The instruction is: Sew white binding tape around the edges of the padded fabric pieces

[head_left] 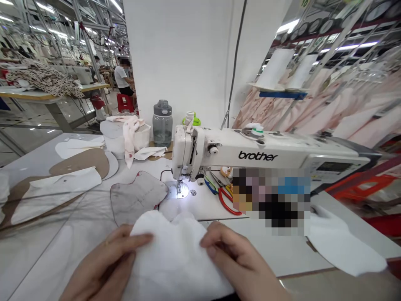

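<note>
A soft, fluffy white cloth piece [177, 259] with a wavy, lobed top edge is at the bottom centre of the frame. The left hand [117, 253] pinches its left edge, index finger extended over the front; the right hand [233, 255] grips the right edge between thumb and curled fingers. Just above lies a thin grey template [134, 194] with a curved, dark outline, near the lit needle plate of a white sewing machine [216, 146]. Red-handled scissors [230, 202] lie under its arm. Left of centre, a translucent grey bottle [162, 127] stands upright, its contents unclear, beside a white tub [142, 139] with pale pink printed cloth [129, 138] draped over its rim. White thread cones [276, 67] stand at upper right.
</note>
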Demonstrator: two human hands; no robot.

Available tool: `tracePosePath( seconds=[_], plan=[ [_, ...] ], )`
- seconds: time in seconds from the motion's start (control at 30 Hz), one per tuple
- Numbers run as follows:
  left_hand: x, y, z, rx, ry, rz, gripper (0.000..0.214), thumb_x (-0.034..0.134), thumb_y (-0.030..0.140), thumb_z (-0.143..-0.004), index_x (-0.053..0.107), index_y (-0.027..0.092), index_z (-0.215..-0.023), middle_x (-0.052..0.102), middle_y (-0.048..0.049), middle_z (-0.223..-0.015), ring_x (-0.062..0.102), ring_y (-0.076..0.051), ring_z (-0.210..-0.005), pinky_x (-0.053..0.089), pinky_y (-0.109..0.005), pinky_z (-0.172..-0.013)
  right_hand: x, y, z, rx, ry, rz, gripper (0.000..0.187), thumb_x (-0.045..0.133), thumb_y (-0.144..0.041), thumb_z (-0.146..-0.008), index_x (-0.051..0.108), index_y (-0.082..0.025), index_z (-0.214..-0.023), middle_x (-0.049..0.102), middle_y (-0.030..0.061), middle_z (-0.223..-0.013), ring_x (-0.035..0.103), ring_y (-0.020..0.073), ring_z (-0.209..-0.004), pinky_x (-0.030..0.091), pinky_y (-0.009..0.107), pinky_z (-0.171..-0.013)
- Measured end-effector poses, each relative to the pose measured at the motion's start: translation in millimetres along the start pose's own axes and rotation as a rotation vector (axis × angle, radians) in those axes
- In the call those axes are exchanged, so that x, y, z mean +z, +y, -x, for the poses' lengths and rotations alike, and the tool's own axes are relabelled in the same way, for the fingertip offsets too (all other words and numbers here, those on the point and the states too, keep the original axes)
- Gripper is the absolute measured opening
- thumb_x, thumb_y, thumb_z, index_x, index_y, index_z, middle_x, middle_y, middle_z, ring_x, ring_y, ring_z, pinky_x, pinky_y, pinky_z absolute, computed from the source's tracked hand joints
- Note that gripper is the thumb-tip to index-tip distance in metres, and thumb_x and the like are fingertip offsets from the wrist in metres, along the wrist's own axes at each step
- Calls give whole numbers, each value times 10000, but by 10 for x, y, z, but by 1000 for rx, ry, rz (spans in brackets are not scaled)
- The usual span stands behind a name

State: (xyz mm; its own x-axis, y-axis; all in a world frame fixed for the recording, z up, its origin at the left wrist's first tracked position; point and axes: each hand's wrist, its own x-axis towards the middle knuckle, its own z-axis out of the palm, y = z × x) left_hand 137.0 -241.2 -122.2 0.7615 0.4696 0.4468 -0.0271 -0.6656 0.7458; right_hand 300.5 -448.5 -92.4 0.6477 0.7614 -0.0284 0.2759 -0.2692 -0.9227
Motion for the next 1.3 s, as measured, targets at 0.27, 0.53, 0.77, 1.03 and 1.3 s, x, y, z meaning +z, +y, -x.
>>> tracePosePath(
  seconds=[0.27,0.53,0.77,1.03,1.3],
  plan=[
    [145,-459,36,128,-208,-401,401,410,147,-891,697,284,-1137,686,-26,-1160,694,-163,-1030,572,-214,-851,282,324,-212,-208,86,343,297,339,-125,-925,624,-188,-980,610,81,-951,638,194,-856,516,324,-762],
    [144,-503,21,95,-242,-501,389,401,186,-921,672,313,-1169,665,-8,-1193,699,-145,-999,577,-209,-836,197,295,-184,-122,50,410,277,386,-113,-933,642,-200,-991,621,68,-970,653,194,-883,524,319,-786],
    [134,-522,-4,21,-274,-454,416,362,164,-915,682,271,-1158,660,-18,-1173,693,-137,-979,571,-192,-822,264,316,-237,-69,23,483,282,396,-117,-920,657,-212,-965,626,58,-960,652,204,-838,522,342,-754],
    [118,-567,33,103,-212,-575,411,405,192,-890,687,280,-1175,688,3,-1180,709,-155,-978,584,-207,-810,263,332,-243,-96,39,516,307,385,-143,-940,665,-221,-1039,635,59,-986,663,194,-844,532,318,-762],
    [95,-579,44,20,-319,-493,423,390,138,-897,666,276,-1186,657,-25,-1173,709,-159,-930,586,-218,-796,273,351,-251,-104,36,566,317,375,-155,-952,657,-235,-1072,632,58,-990,673,197,-829,541,321,-761]
  ],
)
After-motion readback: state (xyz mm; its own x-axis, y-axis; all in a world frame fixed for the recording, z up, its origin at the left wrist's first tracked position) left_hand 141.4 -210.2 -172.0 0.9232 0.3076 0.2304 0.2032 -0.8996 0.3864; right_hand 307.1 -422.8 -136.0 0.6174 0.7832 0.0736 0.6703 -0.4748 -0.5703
